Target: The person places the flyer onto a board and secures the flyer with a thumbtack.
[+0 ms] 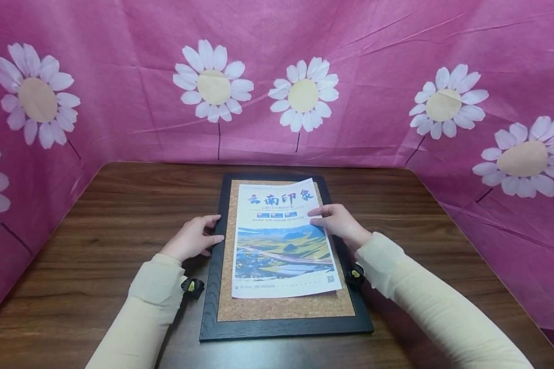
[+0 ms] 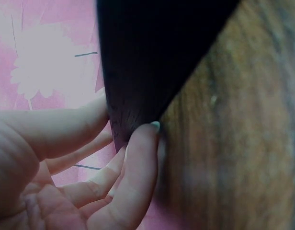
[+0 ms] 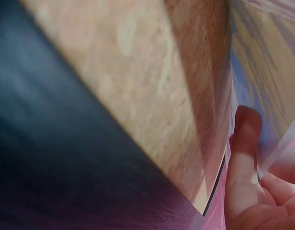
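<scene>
A framed cork board (image 1: 286, 310) with a wide black border lies flat on the table. On its cork sits a printed poster (image 1: 283, 246) with Chinese lettering across the top and a landscape picture below; its right edge lifts off the cork. My left hand (image 1: 191, 237) grips the left side of the black frame (image 2: 138, 62), thumb and fingertips at its edge. With my right hand (image 1: 342, 224) I pinch the poster's right edge, above the landscape. In the right wrist view, a fingertip (image 3: 247, 120) presses against the sheet (image 3: 269, 96), beside bare cork (image 3: 133, 86).
The dark wooden table (image 1: 134, 215) extends around the board on all sides. A pink cloth (image 1: 258, 143) with large white daisies hangs behind and along both sides. Small black devices (image 1: 193, 287) sit at the wrists, by the frame's sides.
</scene>
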A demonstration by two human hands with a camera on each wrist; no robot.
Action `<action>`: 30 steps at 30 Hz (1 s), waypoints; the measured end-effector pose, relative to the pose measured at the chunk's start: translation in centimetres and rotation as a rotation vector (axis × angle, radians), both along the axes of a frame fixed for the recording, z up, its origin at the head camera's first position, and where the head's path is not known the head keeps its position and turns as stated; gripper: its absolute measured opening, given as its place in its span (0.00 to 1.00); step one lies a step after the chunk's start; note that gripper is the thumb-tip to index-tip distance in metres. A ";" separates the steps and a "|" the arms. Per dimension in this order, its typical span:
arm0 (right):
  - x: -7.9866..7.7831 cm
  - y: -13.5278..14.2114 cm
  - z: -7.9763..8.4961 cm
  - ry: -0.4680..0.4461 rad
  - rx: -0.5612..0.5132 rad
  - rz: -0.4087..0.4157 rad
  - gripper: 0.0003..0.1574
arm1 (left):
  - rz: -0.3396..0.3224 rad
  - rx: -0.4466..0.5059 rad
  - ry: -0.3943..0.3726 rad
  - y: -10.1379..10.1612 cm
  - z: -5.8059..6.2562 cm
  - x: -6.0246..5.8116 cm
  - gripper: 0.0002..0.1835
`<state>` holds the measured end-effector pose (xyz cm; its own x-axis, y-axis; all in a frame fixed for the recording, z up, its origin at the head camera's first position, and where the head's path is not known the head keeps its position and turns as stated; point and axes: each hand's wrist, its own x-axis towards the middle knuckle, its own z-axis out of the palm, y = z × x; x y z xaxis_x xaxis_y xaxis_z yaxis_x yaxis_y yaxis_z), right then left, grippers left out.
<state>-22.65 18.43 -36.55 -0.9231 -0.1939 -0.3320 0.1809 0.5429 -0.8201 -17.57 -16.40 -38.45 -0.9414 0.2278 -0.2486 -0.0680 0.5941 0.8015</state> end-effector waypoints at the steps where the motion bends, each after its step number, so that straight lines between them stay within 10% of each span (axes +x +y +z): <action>1: -0.1 -0.1 0.0 0.001 0.018 0.003 0.22 | 0.000 -0.001 0.000 0.0 0.0 0.0 0.33; 30: 0.0 -0.9 0.6 0.093 0.440 0.198 0.26 | -0.004 -0.005 -0.014 0.0 0.2 0.1 0.33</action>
